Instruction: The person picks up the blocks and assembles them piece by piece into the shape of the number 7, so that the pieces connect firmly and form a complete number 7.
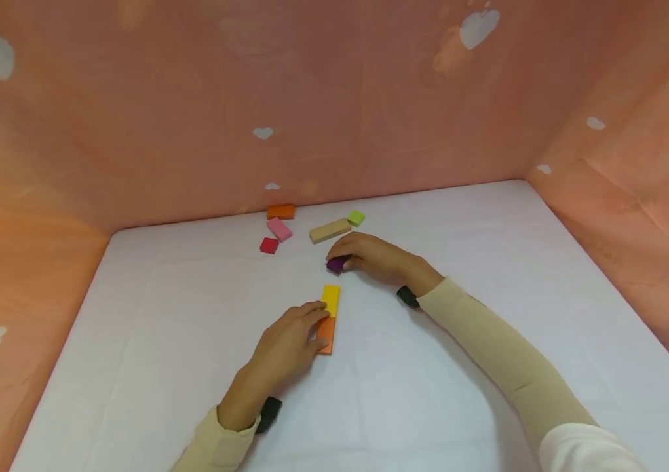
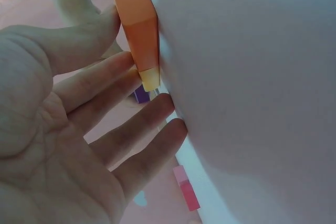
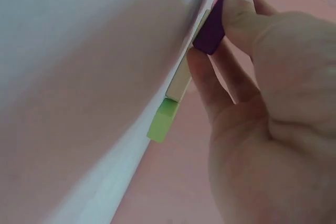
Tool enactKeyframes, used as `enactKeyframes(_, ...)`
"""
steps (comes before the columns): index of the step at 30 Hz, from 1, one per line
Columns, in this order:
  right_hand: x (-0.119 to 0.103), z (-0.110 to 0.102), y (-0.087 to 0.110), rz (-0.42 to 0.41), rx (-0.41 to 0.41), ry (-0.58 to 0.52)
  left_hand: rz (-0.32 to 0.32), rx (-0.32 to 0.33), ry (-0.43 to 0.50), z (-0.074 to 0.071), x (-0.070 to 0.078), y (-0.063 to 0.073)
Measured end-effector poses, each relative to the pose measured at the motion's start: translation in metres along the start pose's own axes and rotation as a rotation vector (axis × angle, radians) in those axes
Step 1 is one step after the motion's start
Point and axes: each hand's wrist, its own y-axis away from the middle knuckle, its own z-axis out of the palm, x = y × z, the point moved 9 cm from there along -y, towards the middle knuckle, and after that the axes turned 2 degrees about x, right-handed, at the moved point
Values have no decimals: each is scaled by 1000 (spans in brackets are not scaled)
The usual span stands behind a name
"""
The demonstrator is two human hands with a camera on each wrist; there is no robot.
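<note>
An orange block and a yellow block lie end to end in a line on the white table. Along their left side is my left hand, its thumb touching the orange block and its fingertips beside the yellow one. In the left wrist view those fingers are spread and nearly straight. Just beyond the yellow block, my right hand pinches a purple block between thumb and fingers. The right wrist view shows the thumb on the face of the purple block.
Farther back lie a natural wood block, a light green block, a pink block, a red block and a darker orange block. Behind the table's far edge hangs an orange-pink cloth with pale hearts.
</note>
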Motion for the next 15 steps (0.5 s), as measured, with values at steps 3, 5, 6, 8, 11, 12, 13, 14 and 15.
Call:
enactKeyframes(3, -1, 2, 1, 0, -15, -5, -7, 0, 14, 1, 0, 0)
enactKeyframes(5, -2, 3, 1, -1, -16, -9, -12, -1, 16, 1, 0, 0)
enactKeyframes(6, -3, 3, 2, -2, -15, -10, -13, 0, 19, 1, 1, 0)
enactKeyframes(8, -6, 4, 2, -4, -14, -13, -19, 2, 20, 1, 0, 0)
enactKeyframes(11, -10, 6, 1, -10, -15, -6, -24, 4, 24, 0, -2, -1)
enactKeyframes(12, -13, 6, 1, -16, -12, -4, -23, 4, 26, -1, -2, -1)
enactKeyframes(13, -15, 7, 1, -21, -11, 0, -22, 5, 27, -1, -2, -1)
enactKeyframes(14, -17, 6, 1, -27, -9, 9, -16, 9, 31, -2, -2, -2)
enactKeyframes(15, -18, 6, 1, -31, -9, 18, -7, 14, 32, -2, -1, -3)
